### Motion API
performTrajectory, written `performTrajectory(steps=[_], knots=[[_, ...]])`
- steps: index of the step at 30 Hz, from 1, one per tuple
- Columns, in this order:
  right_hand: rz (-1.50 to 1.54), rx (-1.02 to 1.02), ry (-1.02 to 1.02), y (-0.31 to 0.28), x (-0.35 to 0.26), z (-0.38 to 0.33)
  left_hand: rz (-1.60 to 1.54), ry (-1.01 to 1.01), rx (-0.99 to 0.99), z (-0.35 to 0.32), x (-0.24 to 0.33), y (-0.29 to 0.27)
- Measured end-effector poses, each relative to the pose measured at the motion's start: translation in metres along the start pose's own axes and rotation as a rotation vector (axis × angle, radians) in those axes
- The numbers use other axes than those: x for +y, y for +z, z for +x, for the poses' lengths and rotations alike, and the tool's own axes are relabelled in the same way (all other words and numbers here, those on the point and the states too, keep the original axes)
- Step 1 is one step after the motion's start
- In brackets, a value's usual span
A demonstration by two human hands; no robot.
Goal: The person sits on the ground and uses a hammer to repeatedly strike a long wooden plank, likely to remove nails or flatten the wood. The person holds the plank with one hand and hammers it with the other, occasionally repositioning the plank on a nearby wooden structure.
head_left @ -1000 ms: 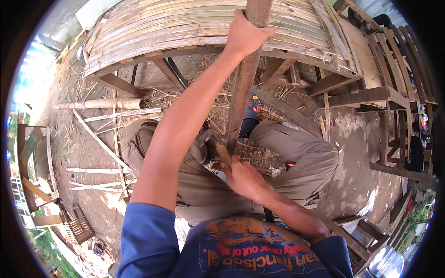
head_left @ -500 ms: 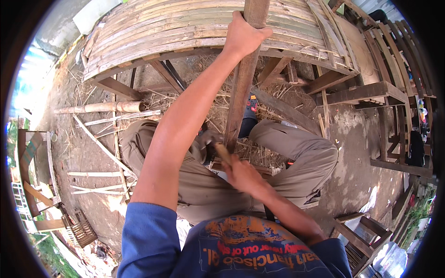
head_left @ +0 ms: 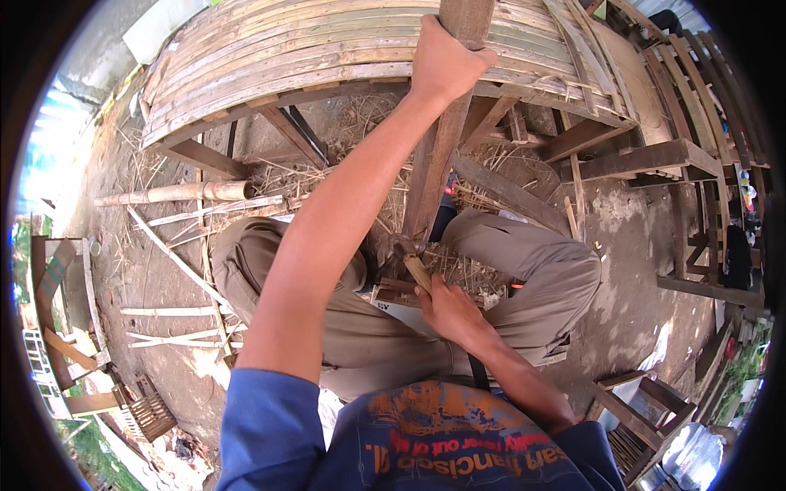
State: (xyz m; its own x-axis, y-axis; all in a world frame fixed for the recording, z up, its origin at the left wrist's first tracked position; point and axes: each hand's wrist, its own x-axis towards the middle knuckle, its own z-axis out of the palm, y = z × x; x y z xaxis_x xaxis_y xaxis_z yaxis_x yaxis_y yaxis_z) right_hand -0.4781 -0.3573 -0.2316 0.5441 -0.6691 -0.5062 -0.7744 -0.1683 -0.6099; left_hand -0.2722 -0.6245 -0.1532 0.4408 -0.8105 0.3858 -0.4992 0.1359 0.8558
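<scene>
My left hand (head_left: 446, 59) is wrapped round the upper part of a brown wooden beam (head_left: 434, 164), which slants down toward the ground between my legs. Lower down, my right hand (head_left: 454, 311) grips the wooden handle of a hammer (head_left: 417, 272). The hammer's dark metal head lies against or very close to the beam's lower end; I cannot tell if they touch. Beneath the hammer, a white object (head_left: 401, 313) with dark marks shows partly between my thighs.
A bamboo-slat platform (head_left: 286, 61) on wooden legs stands in front. Bamboo poles (head_left: 176, 193) and thin strips lie on the dirt at left. Wooden frames (head_left: 647, 164) stand at right, a small wooden stool (head_left: 639, 409) at lower right. Straw litters the ground under the platform.
The hammer and my right hand have moved right, bringing the hammer head to the beam's lower end. My left hand and the beam's top have shifted slightly right in the view.
</scene>
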Motion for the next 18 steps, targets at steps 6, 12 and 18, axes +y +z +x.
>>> performTrajectory(steps=[6,12,18], knots=[[0.068,-0.058,-0.044,-0.023,-0.038,-0.018,0.014,-0.078,-0.067,-0.005,0.001,0.001],[-0.01,-0.146,-0.01,-0.007,0.01,-0.008,-0.016,-0.089,-0.036,-0.014,0.018,-0.004],[0.103,-0.159,0.03,-0.003,-0.007,-0.031,0.008,-0.144,0.024,-0.008,-0.012,-0.049]])
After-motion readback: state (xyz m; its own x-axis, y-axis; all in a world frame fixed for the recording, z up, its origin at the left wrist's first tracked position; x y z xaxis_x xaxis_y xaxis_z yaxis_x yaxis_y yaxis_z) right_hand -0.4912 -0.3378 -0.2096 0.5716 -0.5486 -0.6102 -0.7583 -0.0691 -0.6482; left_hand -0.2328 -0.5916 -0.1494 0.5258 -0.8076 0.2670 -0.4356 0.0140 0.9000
